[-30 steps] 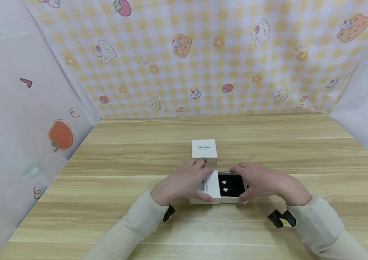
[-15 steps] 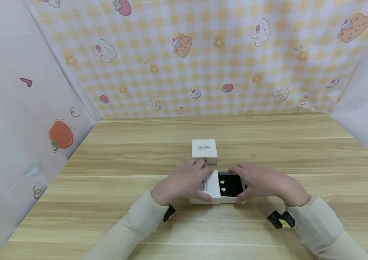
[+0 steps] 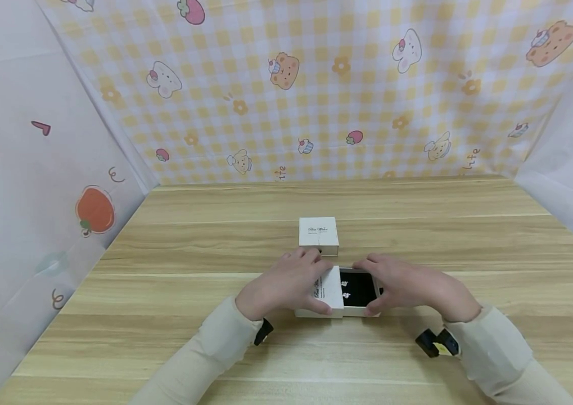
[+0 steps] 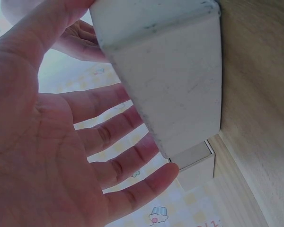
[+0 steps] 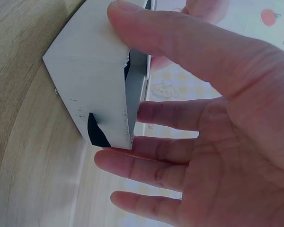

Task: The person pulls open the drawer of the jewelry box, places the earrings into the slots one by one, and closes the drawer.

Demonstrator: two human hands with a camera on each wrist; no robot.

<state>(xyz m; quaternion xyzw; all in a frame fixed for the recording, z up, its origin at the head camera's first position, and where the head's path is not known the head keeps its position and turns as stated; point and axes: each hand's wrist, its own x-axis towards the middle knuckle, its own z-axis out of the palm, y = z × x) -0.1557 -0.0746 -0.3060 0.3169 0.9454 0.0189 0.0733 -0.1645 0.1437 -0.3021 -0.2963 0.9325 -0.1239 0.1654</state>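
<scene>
A white slide-out jewelry box lies on the table, partly pulled apart. My left hand (image 3: 286, 284) grips its white printed sleeve (image 3: 334, 289), thumb on the near side and fingers on the far side. With thumb and fingers across its near and far walls, my right hand (image 3: 407, 284) holds the drawer (image 3: 359, 311), which sticks out to the right. Inside the drawer, two small silvery earrings (image 3: 345, 295) sit on a black pad (image 3: 362, 289), close to the sleeve's edge. The right wrist view shows a black ribbon tab (image 5: 97, 132) on the drawer's end wall.
Just behind my left fingers stands a second white box (image 3: 317, 232) with similar print, closed. The wooden table (image 3: 205, 236) reaches back to a yellow checked cloth (image 3: 316, 101). White patterned cloth (image 3: 48, 185) hangs along the left side.
My right hand has moved slightly left, pushing the drawer further into the sleeve; less of the black pad shows and the earrings are nearer the sleeve. The left hand has stayed put.
</scene>
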